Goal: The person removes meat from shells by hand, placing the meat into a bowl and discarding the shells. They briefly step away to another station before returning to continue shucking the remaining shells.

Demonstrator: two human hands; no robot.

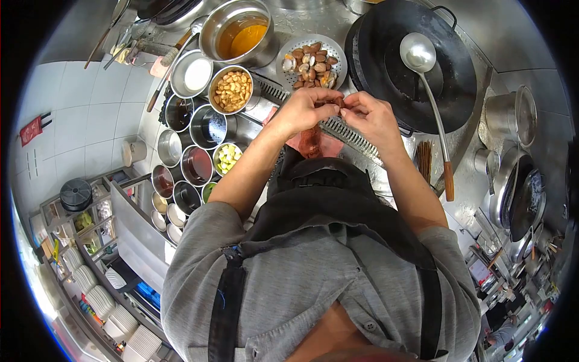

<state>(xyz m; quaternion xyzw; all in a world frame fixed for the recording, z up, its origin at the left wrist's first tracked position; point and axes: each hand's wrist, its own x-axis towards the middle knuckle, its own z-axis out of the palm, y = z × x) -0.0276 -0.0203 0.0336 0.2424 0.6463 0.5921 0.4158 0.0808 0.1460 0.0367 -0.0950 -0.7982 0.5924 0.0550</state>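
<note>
My left hand (304,110) and my right hand (373,116) meet in front of my apron, fingertips pinched together. Between them is a small dark reddish-brown piece (339,102), mostly covered by the fingers, so its kind cannot be made out. Below my left hand a rough red-brown lump (310,142) shows against a pink cloth (330,146). Just beyond the hands, a perforated metal plate (283,63) holds several clams (312,67), some with pale flesh showing. A slotted metal grate (350,136) runs beneath both hands.
A black wok (449,45) with a wooden-handled ladle (418,53) stands at the right. To the left are a pot of amber liquid (242,37), a pot of peanuts (233,89), chopped green pieces (229,158) and several other metal pots. A bundle of thin sticks (424,161) lies near the wok.
</note>
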